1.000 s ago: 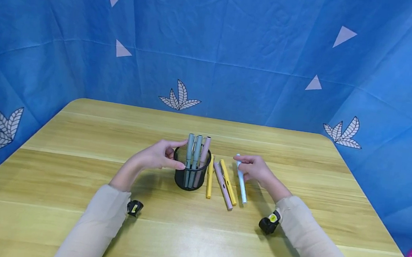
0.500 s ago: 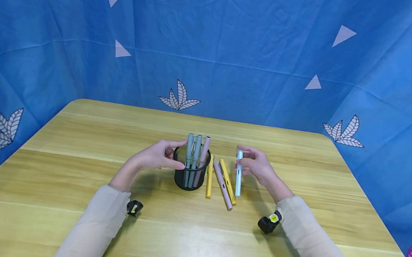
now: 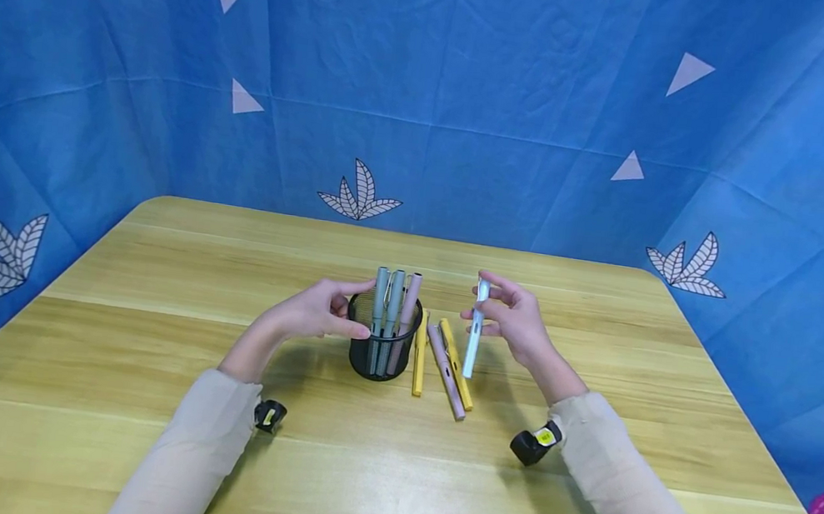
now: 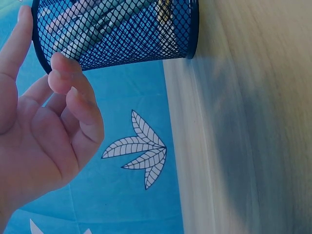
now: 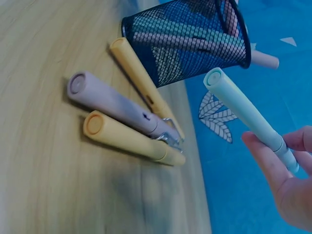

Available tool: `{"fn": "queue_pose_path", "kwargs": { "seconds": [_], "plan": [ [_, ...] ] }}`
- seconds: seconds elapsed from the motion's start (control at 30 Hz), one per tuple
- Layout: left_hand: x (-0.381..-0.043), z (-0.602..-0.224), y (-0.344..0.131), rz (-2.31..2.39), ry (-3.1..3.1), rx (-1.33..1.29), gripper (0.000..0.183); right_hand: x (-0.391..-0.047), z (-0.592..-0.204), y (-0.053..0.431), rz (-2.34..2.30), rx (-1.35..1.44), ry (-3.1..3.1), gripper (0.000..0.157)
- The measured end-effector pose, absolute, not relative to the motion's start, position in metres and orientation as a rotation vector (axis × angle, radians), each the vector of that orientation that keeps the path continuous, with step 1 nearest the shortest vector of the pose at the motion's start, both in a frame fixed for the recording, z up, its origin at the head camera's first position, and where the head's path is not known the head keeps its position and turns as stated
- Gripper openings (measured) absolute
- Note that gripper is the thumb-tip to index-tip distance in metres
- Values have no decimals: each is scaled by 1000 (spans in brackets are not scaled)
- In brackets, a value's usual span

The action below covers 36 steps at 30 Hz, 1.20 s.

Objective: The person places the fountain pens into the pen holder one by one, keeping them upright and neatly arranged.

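A black mesh pen holder [image 3: 381, 354] stands upright on the table with two grey-green pens [image 3: 378, 304] and a light purple pen [image 3: 410, 303] in it. My left hand [image 3: 316, 308] holds its rim at the left side, thumb in front and index finger behind; the other fingers are bent in the left wrist view. Above the table, my right hand [image 3: 514, 318] pinches a light blue pen [image 5: 243, 107] near its capped end. That pen is tilted, its lower end off the table. Between holder and right hand lie two yellow pens [image 3: 420, 358] and a light purple pen [image 3: 445, 374].
The wooden table [image 3: 387, 489] reaches back to a blue printed cloth [image 3: 432, 66]. A small black camera [image 3: 269, 416] is on the left wrist, and another black camera [image 3: 534, 444] on the right wrist.
My right hand has lifted the light blue pen off the table, turned it more upright and carried it slightly left. The left hand and the pen holder have stayed in place.
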State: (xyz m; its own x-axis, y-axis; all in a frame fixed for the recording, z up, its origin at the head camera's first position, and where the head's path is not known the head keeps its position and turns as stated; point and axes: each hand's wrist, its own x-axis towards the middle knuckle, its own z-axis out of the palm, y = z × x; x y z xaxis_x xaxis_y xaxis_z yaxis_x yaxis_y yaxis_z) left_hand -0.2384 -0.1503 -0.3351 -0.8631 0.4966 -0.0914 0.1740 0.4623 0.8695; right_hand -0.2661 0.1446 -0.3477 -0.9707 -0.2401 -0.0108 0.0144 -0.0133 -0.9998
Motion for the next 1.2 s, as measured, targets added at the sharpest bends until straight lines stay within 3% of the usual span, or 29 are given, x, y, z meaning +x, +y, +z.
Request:
{"fn": "queue_pose_path", "kwargs": {
  "seconds": [0.9,1.2],
  "plan": [
    [-241,-338,-151,1359,2376,553,78,-258,-321,125,-2585,-197,1936,55],
    [-240,-338,-151,1360,2375,554,78,-253,-317,116,-2722,-238,1862,61]
  ]
}}
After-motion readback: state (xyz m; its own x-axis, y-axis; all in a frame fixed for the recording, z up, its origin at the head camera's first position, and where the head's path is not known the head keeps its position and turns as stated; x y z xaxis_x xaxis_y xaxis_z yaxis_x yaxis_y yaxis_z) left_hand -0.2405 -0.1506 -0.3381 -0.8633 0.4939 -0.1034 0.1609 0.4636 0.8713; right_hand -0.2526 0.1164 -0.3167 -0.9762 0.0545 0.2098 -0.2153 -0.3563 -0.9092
